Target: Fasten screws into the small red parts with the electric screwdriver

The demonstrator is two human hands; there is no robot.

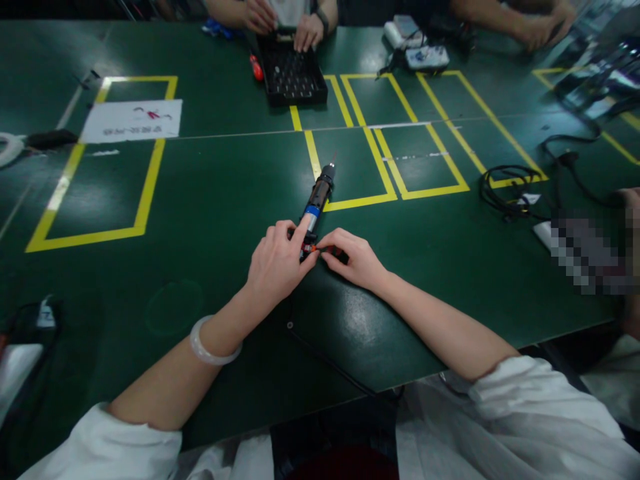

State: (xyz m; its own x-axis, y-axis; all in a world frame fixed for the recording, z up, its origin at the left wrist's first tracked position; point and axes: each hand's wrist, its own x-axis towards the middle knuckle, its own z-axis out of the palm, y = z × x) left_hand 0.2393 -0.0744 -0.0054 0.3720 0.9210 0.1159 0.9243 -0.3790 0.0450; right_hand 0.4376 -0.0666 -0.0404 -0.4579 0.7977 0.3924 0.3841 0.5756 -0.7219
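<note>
An electric screwdriver (320, 190), black with a blue and silver band, lies on the green table with its thin bit pointing away from me. My left hand (277, 261) grips its near end, the index finger stretched along the body. Close on the right, my right hand (353, 259) is closed in a pinch on a slim red-and-black tool (342, 255), mostly hidden by the fingers. Its kind is not clear. Between both hands, a small orange and red part (311, 248) shows at the screwdriver's near end. A black cord (330, 365) runs from beneath my left hand to the table's front edge.
Yellow tape (360, 201) marks rectangles on the table. Across from me, another person's hands (309, 32) work over a black tray (297, 99), beside a red tool (257, 68). A paper sheet (133, 121) lies left; a coiled black cable (510, 190) lies right.
</note>
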